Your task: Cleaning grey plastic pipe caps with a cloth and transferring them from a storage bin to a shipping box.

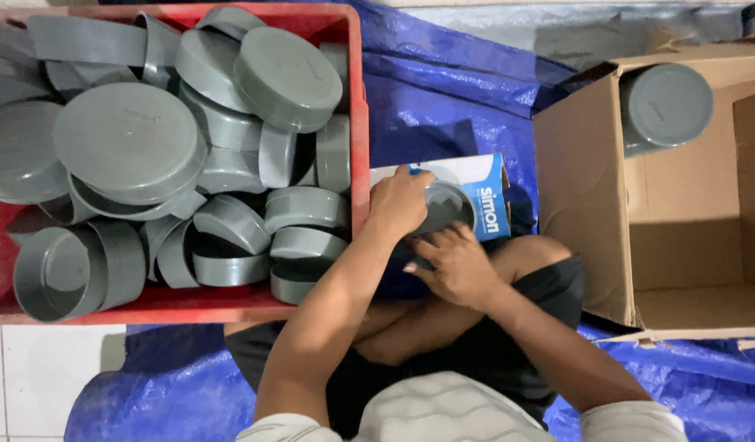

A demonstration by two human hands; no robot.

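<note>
- Grey plastic cap (444,206) sits inside a small blue-and-white box (476,192) on the person's lap, between red crate (357,123) and cardboard carton (586,196).
- Left hand (399,200) grips the box's top, fingers curled.
- Right hand (455,266) presses the box's near edge, fingers spread.

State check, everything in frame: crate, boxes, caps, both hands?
Red crate: piled full of loose grey caps.
Small blue-and-white box: open, one grey cap inside.
Cardboard carton: open, on its side, one grey cap inside.
Left hand: gripping the small box.
Right hand: on the box's near edge.
</note>
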